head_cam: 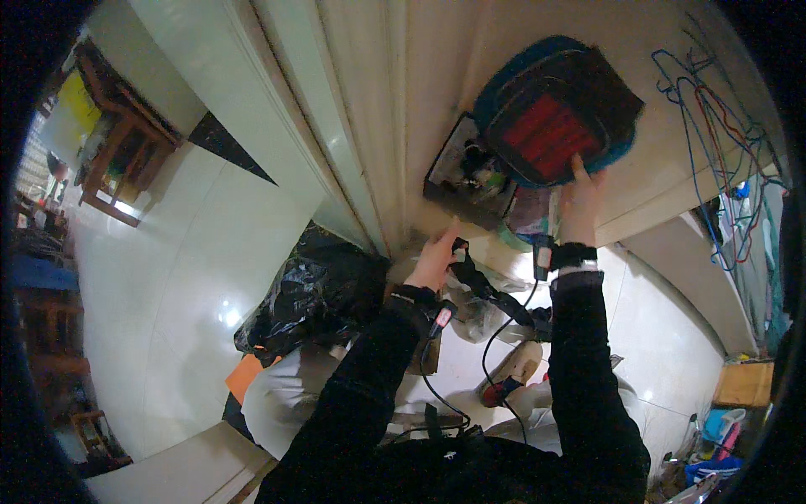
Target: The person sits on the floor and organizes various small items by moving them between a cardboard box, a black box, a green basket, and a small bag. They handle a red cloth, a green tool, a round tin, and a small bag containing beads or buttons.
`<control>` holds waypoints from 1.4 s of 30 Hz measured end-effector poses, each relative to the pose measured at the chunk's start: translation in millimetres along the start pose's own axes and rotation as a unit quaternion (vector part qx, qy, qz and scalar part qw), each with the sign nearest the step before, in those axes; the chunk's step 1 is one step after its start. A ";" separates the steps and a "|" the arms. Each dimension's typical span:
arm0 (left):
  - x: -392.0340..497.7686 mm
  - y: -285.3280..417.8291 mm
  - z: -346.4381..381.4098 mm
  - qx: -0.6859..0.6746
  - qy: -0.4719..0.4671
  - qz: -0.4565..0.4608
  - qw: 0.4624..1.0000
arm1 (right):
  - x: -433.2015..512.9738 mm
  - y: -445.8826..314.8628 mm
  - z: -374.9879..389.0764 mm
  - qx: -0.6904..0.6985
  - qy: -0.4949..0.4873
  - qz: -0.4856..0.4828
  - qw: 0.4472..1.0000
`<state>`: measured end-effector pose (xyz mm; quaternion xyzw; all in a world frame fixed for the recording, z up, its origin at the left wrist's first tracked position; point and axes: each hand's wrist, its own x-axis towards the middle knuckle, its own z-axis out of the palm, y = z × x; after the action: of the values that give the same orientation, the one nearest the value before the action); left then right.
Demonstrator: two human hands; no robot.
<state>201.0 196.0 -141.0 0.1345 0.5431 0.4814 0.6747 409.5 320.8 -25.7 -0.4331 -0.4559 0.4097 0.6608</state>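
Note:
A dark backpack with a red front panel and teal edges stands or leans against the pale wall at the upper right of the middle. My right hand is at its lower edge, with a finger on the red panel; whether it grips the fabric is hidden. My left hand is lower and to the left, next to a black strap that hangs by its fingers; the hold on it is unclear. Between the hands lies a dark open box with mixed small things in it. Both wrists wear black bands with cabled devices.
A black plastic bag is on the floor at the left, near the door frame. Clear plastic lies below the strap. Wire hangers hang at the right. A wooden chair stands far left, and an orange sheet lies near my knee.

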 end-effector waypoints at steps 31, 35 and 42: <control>73.6 39.8 31.2 0.460 0.034 0.212 0.862 | 60.2 104.9 2.7 -0.106 -0.134 0.187 0.967; 76.3 38.8 40.5 0.154 0.028 0.014 0.988 | 79.7 126.6 1.6 -0.152 -0.104 0.068 0.981; 73.6 30.7 31.6 0.160 0.000 0.087 0.983 | 64.6 125.7 27.4 -0.241 0.007 -0.102 0.965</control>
<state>208.9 280.7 -152.0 0.2870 0.5997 0.4450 0.6000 380.9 423.0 -122.9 -0.5336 -0.5785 0.2154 0.5781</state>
